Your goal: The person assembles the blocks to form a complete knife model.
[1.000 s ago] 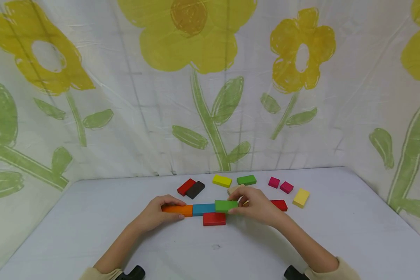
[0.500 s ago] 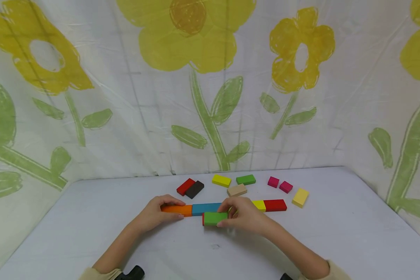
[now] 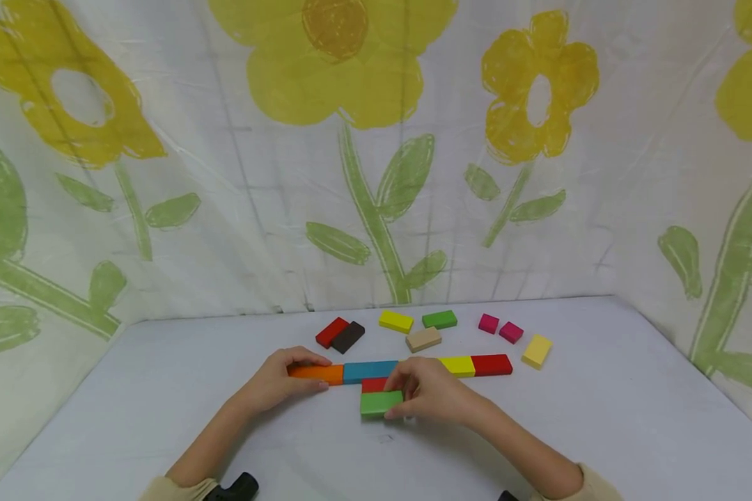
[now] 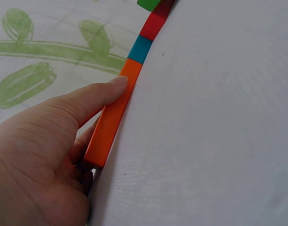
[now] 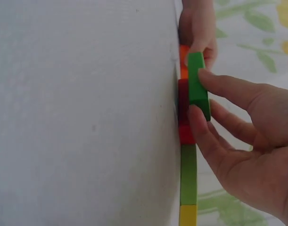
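My left hand grips the orange block at the left end of a row, thumb on the near side. A blue block lies against it. Farther right come a green block, hidden behind my right hand in the head view, a yellow block and a red end block. Another red block lies at the row's near side. My right hand pinches a second green block between thumb and fingers, just nearer than that red block; in the right wrist view it appears raised and slightly tilted.
Behind the row lie a red block touching a dark brown one, a yellow block, a green block, a tan block, two small pink blocks and a pale yellow block. A flowered cloth hangs behind the white table.
My right hand has carried the green block from above the row toward me, passing over the near red block to its front. The left hand has stayed on the orange block.
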